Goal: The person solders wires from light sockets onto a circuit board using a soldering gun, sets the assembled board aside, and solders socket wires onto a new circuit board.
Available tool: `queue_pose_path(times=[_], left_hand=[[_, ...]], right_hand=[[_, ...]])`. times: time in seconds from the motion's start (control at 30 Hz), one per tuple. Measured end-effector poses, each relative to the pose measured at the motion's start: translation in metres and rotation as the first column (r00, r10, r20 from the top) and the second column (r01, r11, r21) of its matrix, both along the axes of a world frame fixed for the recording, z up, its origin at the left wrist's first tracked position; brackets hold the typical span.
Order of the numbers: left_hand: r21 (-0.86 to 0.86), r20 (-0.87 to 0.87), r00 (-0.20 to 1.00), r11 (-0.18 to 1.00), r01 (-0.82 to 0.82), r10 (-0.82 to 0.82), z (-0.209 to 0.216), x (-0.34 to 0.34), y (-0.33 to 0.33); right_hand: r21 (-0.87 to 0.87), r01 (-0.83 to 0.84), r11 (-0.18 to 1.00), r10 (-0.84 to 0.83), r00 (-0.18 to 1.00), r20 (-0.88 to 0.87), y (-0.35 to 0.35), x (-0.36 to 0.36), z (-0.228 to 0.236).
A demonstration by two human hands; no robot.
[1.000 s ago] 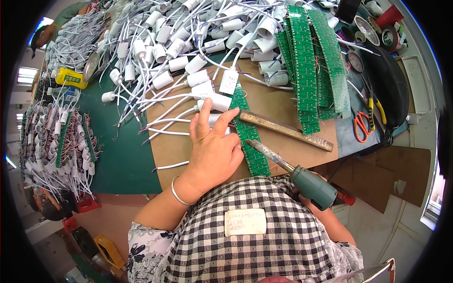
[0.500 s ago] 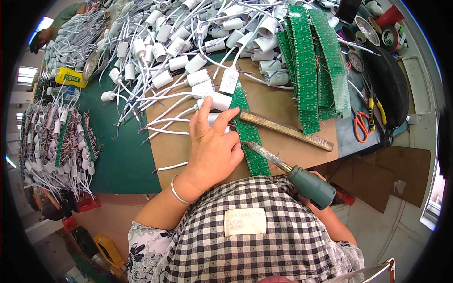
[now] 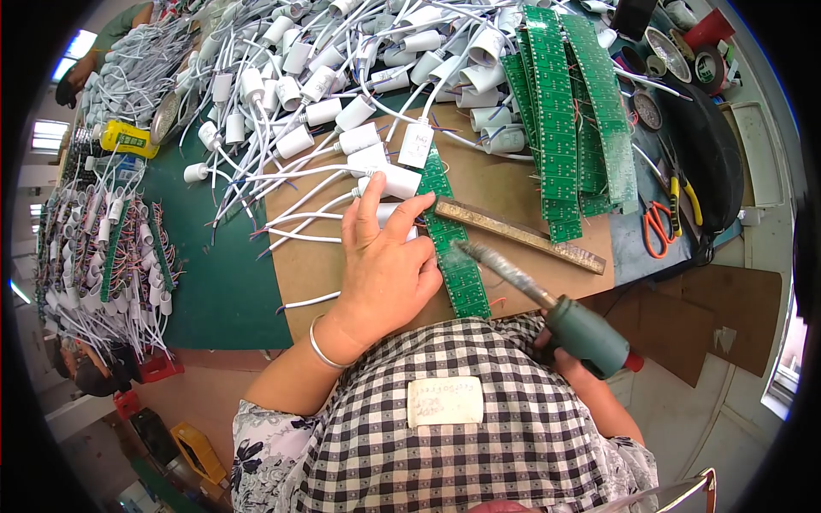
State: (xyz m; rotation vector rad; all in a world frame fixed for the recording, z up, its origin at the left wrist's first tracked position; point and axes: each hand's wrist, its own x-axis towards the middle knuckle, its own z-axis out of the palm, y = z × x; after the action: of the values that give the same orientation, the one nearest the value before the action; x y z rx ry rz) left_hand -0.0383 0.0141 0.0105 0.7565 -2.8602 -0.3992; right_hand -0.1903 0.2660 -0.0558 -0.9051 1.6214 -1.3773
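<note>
My left hand [image 3: 389, 265] lies over a white lamp holder [image 3: 386, 210], two fingers stretched forward and the others bent around it; its grip is partly hidden. One fingertip reaches another white lamp holder [image 3: 398, 182]; another touches the near-left end of a long metal bar [image 3: 520, 235]. Beneath the fingers and bar runs a narrow green circuit board strip [image 3: 463, 278]. My right hand [image 3: 575, 368], mostly behind the handle, is closed on a soldering iron [image 3: 590, 337] with a thick green handle. The iron's dark tip hangs over or near the strip; contact cannot be made out.
White lamp holders with cables [image 3: 321, 81] pile up at the back. Green circuit board strips [image 3: 556, 128] are stacked at the right. Beyond them lie orange-handled scissors [image 3: 657, 229] and yellow-black pliers [image 3: 684, 205]. Brown board [image 3: 513, 192] covers part of the green table [image 3: 209, 291].
The soldering iron has shifted right with my right hand, its tip moving away from beside my left fingers. A faint smoky haze shows near the tip. My left hand stays in place.
</note>
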Motion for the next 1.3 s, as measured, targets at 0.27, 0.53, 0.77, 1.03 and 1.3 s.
queue_pose_path(times=[0.27, 0.53, 0.77, 1.03, 1.3], left_hand=[[-0.006, 0.003, 1.000, 1.000, -0.007, 0.007, 0.000, 0.000, 0.001], [-0.045, -0.015, 1.000, 0.999, 0.003, -0.004, -0.001, 0.000, 0.002], [-0.110, -0.057, 0.998, 0.994, -0.015, 0.009, 0.000, 0.004, 0.007], [0.034, -0.083, 0.990, 0.993, -0.110, 0.113, -0.009, 0.054, 0.011], [-0.450, -0.045, 0.991, 0.888, 0.091, -0.125, 0.023, 0.033, 0.001]], right_hand=[[-0.078, 0.069, 0.995, -0.061, 0.993, 0.102, 0.003, 0.001, -0.014], [-0.084, 0.061, 0.995, -0.053, 0.995, 0.085, -0.002, 0.003, -0.010], [0.014, 0.029, 0.999, -0.030, 0.988, 0.149, -0.004, 0.006, -0.005], [-0.217, 0.267, 0.939, -0.191, 0.929, 0.318, -0.013, 0.010, -0.015], [-0.192, 0.387, 0.902, -0.297, 0.879, 0.373, -0.020, 0.009, -0.006]])
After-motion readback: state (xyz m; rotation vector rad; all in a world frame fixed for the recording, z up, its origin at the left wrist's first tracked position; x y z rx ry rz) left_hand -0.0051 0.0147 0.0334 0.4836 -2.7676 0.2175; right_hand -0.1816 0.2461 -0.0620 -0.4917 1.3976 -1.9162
